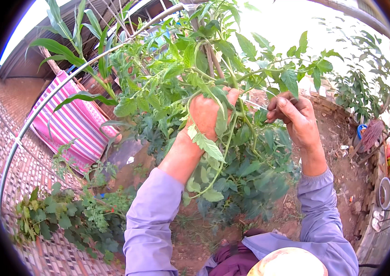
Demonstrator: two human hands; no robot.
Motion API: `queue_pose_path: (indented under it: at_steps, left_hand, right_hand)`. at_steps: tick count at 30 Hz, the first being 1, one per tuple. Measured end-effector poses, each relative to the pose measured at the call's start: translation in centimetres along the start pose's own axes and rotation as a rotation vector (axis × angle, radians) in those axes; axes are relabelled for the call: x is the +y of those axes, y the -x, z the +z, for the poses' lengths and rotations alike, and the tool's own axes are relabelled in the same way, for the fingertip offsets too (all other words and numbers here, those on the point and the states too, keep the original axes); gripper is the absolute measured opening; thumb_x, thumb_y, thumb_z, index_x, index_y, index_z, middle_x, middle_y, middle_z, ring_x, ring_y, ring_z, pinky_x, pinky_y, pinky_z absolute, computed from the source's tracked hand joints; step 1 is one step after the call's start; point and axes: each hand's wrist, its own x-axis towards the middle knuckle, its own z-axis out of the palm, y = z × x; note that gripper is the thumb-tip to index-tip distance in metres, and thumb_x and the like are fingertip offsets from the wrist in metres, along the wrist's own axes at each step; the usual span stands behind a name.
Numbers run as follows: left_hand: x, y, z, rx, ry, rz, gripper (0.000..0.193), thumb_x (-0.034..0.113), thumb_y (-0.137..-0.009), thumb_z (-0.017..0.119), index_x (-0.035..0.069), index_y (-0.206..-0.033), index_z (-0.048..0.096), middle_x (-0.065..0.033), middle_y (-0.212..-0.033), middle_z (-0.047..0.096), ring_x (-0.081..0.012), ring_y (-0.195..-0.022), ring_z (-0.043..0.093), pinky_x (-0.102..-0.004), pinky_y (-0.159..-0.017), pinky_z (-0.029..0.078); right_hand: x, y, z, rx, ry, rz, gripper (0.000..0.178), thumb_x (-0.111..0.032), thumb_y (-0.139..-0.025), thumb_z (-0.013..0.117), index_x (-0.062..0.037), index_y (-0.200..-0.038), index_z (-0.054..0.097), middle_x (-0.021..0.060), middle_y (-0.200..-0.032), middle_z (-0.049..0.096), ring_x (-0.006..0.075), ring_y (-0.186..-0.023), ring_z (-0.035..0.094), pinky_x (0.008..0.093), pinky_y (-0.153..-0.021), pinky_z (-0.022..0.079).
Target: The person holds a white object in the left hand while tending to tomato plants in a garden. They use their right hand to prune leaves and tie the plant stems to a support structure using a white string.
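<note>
A leafy tomato plant point(245, 172) stands in front of me, its stems gathered against a brown wooden stake point(214, 62). My left hand point(209, 116) is closed around the stems beside the stake, with leaves hanging over its back. A loose green shoot curves down past that wrist. To the right, my right hand point(295, 115) pinches a thin white string point(255, 105) between thumb and fingers. The string runs leftward toward the stems by my left hand; leaves and fingers hide where it ends.
A curved pipe point(68, 76) arches along the left, near a pink striped cloth point(73, 122). Low vines point(66, 216) grow at the lower left beside patterned paving point(6, 152). Bare soil point(331, 184) lies right of the plant. A white-rimmed container point(384, 193) stands at the far right.
</note>
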Motion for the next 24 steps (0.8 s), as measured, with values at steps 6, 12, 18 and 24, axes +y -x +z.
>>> queue_pose_path:
  at_steps: [6,12,18,24]
  left_hand:
    - [0.6,-1.0,-0.8,-0.193,-0.009,-0.064,0.012,0.009,-0.078,0.06,0.011,-0.089,0.064,-0.0082,-0.08,0.064,-0.0282,-0.069,0.065,-0.0404,-0.056,0.052]
    - [0.4,-0.7,-0.7,-0.287,-0.043,-0.131,0.007,0.011,-0.08,0.061,0.011,-0.087,0.063,-0.009,-0.078,0.064,-0.0286,-0.066,0.065,-0.0406,-0.054,0.052]
    - [0.6,-1.4,-1.2,-0.264,0.026,-0.176,0.008,0.012,-0.082,0.062,0.011,-0.089,0.065,-0.0098,-0.082,0.066,-0.0308,-0.069,0.065,-0.0408,-0.058,0.052]
    - [0.8,-1.0,-0.8,-0.213,0.062,-0.271,0.008,0.009,-0.081,0.064,0.008,-0.088,0.065,-0.0117,-0.085,0.067,-0.0327,-0.072,0.065,-0.0412,-0.063,0.053]
  right_hand:
    - [-3.4,-0.7,-1.9,0.325,1.236,-0.474,0.035,-0.024,-0.078,0.076,0.0005,-0.099,0.064,0.0071,-0.073,0.06,0.0182,-0.068,0.059,0.0325,-0.064,0.049]
    - [-4.9,0.0,4.0,0.11,1.111,-0.506,0.026,-0.016,-0.075,0.076,-0.0029,-0.094,0.064,0.0068,-0.068,0.053,0.0198,-0.058,0.053,0.0337,-0.051,0.041]
    - [-0.5,-2.6,2.8,-0.137,1.174,-0.39,0.015,-0.015,-0.08,0.066,-0.0018,-0.087,0.063,0.0162,-0.075,0.059,0.0364,-0.072,0.06,0.0457,-0.064,0.047]
    - [-1.5,-3.1,1.7,-0.124,1.145,-0.378,0.006,-0.005,-0.079,0.065,-0.0008,-0.084,0.065,0.0157,-0.074,0.062,0.0322,-0.067,0.062,0.0391,-0.06,0.048]
